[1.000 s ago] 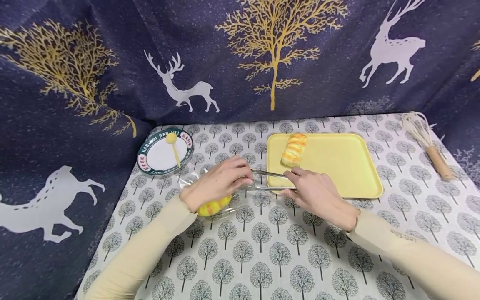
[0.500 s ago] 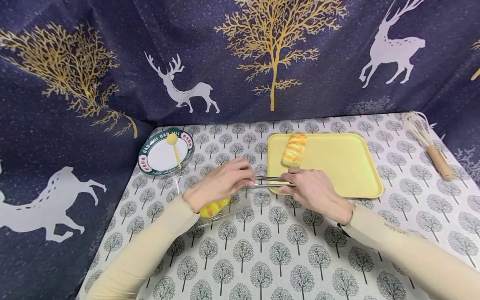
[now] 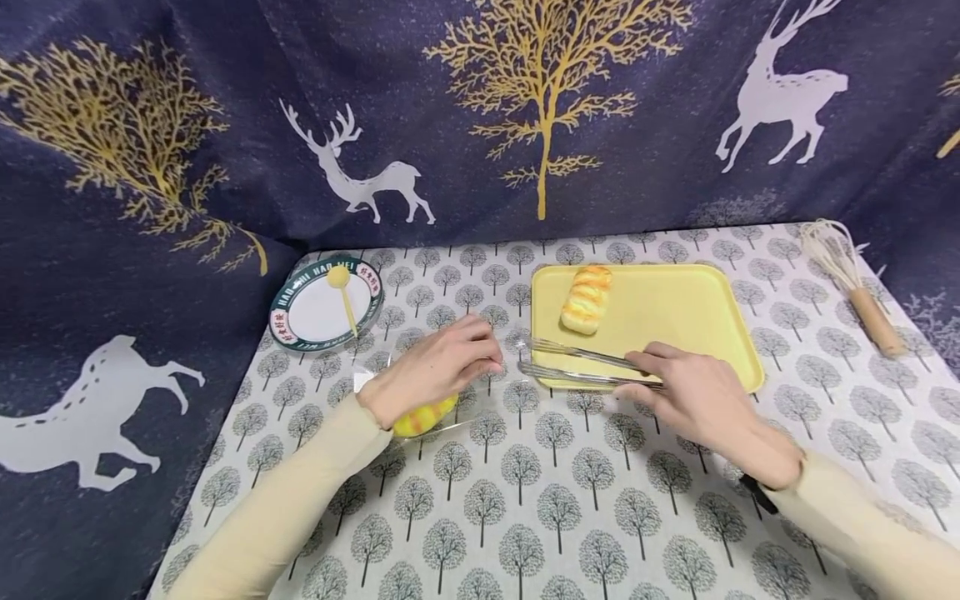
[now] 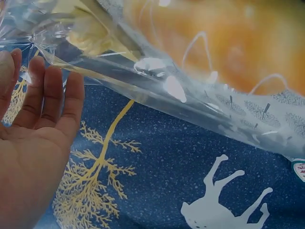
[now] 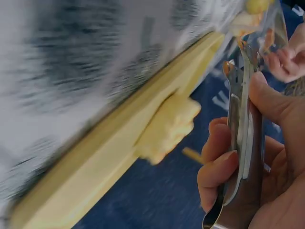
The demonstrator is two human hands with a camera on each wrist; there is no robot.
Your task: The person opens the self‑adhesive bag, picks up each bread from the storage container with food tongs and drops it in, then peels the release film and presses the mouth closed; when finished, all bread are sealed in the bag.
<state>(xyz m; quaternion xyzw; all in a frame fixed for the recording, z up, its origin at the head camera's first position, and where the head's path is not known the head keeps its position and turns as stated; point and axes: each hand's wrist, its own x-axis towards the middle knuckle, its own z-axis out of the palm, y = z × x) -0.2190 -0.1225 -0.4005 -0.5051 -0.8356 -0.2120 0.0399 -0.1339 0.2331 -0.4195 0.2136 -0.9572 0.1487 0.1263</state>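
My left hand [image 3: 442, 362] pinches the edge of a clear plastic bag [image 4: 157, 90]. Inside that bag lies a yellow-orange bread roll [image 3: 423, 417], half covered by the left wrist in the head view. My right hand [image 3: 693, 392] grips a pair of metal tongs [image 5: 243, 129], thumb on one arm and fingers on the other. The tongs' tips point left, spread slightly apart with nothing between them, near the bag's mouth. Behind them, a second striped bread roll [image 3: 587, 300] rests at the left end of a yellow tray [image 3: 675, 325].
To the back left stands an oval plate [image 3: 303, 321] with a green patterned rim, a yellow spoon [image 3: 341, 292] lying across it. A whisk [image 3: 855, 287] with a wooden handle is at the far right. A dark blue curtain [image 3: 480, 125] hangs behind the table.
My right hand has drawn the tongs to the right, away from the left hand and the bag, and their arms have spread wider. The left hand has stayed nearly in place with the bag.
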